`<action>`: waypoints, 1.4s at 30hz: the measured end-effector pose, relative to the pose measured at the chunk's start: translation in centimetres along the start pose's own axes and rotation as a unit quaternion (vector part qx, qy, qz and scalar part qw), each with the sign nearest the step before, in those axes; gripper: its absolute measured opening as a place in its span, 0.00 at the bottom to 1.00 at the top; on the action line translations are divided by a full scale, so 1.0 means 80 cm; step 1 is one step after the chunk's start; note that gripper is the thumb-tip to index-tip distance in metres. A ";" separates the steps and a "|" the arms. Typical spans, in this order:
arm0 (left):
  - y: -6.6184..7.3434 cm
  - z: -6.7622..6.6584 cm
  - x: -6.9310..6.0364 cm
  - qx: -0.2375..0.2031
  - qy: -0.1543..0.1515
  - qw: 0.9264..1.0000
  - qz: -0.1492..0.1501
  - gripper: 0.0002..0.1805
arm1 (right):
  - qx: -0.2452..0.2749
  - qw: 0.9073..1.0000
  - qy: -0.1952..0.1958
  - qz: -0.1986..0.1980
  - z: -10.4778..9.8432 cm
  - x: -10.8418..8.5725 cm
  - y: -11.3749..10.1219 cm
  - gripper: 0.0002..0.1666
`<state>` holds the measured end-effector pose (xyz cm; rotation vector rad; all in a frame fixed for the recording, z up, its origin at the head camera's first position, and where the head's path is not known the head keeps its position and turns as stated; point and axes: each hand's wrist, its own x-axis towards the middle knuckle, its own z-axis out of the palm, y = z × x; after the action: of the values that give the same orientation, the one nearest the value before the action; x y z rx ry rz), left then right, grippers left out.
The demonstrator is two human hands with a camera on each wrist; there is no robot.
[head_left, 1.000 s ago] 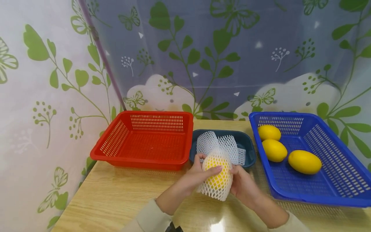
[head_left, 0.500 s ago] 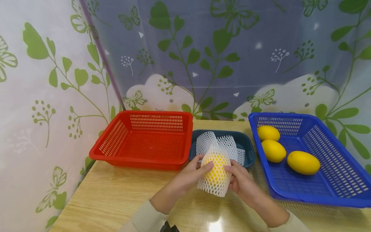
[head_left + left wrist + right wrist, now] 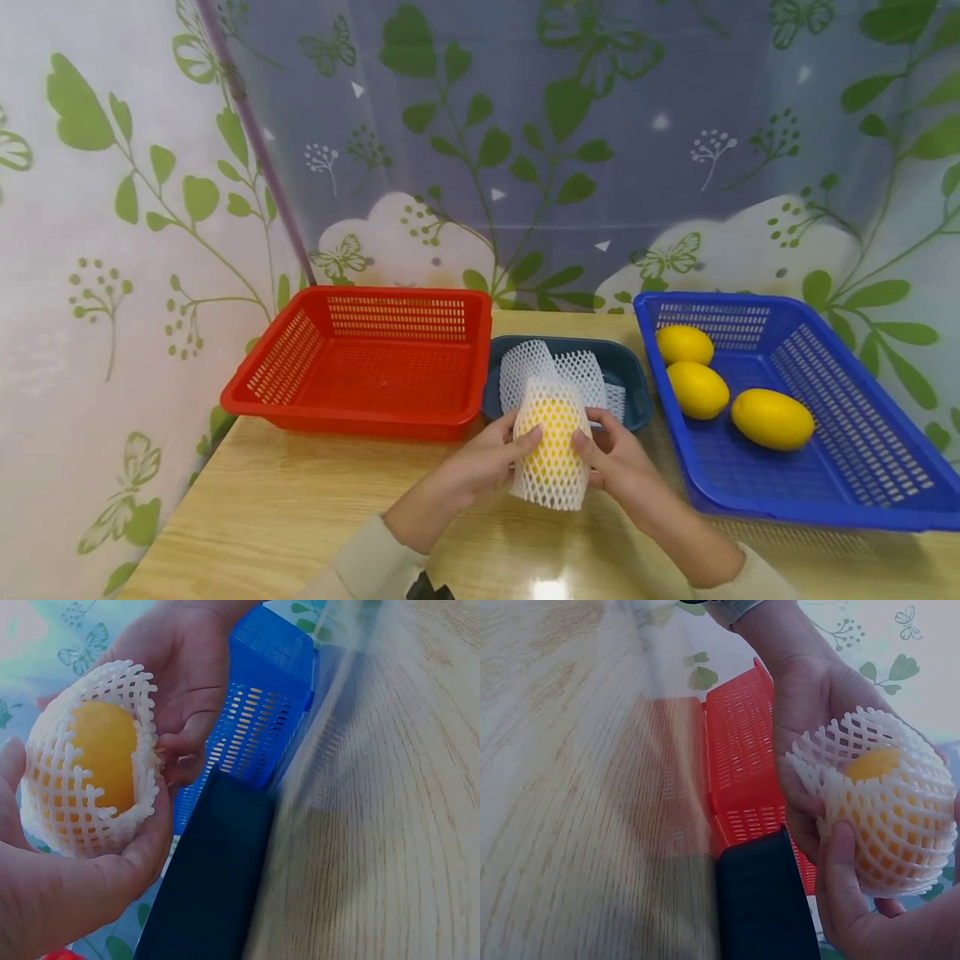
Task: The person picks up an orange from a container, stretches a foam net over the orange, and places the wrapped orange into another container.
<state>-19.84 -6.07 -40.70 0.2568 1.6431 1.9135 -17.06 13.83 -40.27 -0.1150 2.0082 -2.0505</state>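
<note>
A yellow oval fruit [image 3: 105,757] sits inside a white foam net sleeve [image 3: 555,487], held up above the front of the table. On the sleeve's left side, my left hand [image 3: 480,460] grips the wrapped fruit, thumb on the front. My right hand [image 3: 628,462] grips it from the right with its thumb also on the front. At the end of the sleeve facing the wrists, bare yellow skin shows through the opening in both wrist views. The fingers behind the fruit are partly hidden in the head view.
Behind the hands stands a dark teal tray [image 3: 636,387] holding several white foam nets [image 3: 581,371]. A red basket [image 3: 360,421] is at the left. The blue basket [image 3: 750,492] at the right holds three yellow fruits [image 3: 772,419].
The wrapped fruit has turned from slightly tilted to nearly upright. My left thumb has drawn back from across its front, and my right thumb has come onto the front. The head view has shifted slightly.
</note>
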 end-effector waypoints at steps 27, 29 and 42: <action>0.065 -0.018 -0.041 0.003 0.067 0.984 0.165 0.35 | -0.051 0.991 0.037 -0.119 0.041 0.025 -0.046 0.29; 0.077 -0.032 -0.049 0.022 0.075 0.980 0.185 0.36 | -0.087 0.987 0.050 -0.126 0.048 0.033 -0.049 0.24; 0.139 -0.122 -0.107 0.139 0.223 0.943 0.205 0.35 | -0.357 0.921 0.008 -0.158 0.098 0.077 -0.055 0.54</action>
<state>-21.36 -19.55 -30.28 0.3150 2.3185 2.1491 -21.67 4.72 -36.45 -0.5931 2.7957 -1.3434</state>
